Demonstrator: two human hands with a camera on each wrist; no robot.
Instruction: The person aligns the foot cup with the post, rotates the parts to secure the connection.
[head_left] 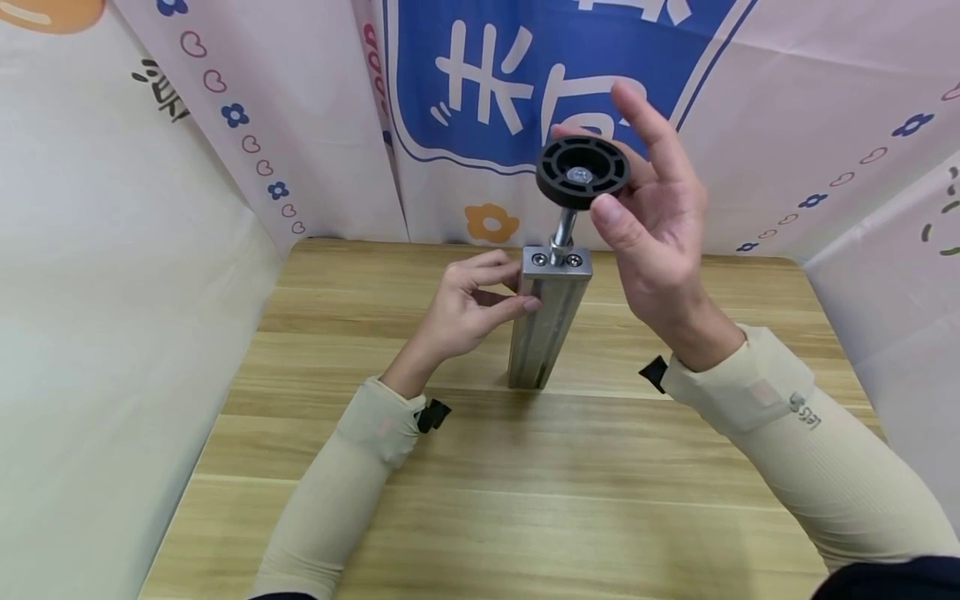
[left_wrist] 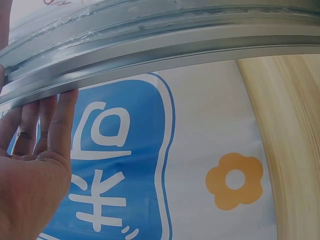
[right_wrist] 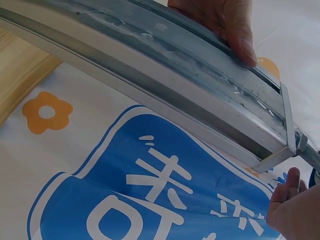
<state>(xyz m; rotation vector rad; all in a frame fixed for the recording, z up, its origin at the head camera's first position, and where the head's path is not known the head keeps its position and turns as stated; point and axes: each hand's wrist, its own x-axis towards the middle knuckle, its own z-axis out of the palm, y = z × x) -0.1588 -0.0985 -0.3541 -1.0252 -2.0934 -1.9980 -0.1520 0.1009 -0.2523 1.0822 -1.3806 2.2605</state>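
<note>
An aluminium profile [head_left: 542, 337] stands upright on the table, capped by a metal end plate [head_left: 557, 271] with two screws. From the plate rises a threaded rod [head_left: 566, 225] with a nut, bearing a black round levelling foot [head_left: 573, 200] face up. My left hand [head_left: 472, 308] grips the profile just below its top, thumb on the near face; its fingers press the profile's edge in the left wrist view. Around the foot, my right hand [head_left: 663, 229] has its thumb at the rim and a finger behind the disc, with the index finger raised.
The wood-grain table [head_left: 600, 483] ends against a white printed cloth backdrop [head_left: 330, 150] with a blue sign [head_left: 517, 142] and an orange flower [head_left: 492, 223]. White cloth walls [head_left: 97, 275] flank both sides. Both sleeve cuffs carry small black wrist mounts [head_left: 432, 415].
</note>
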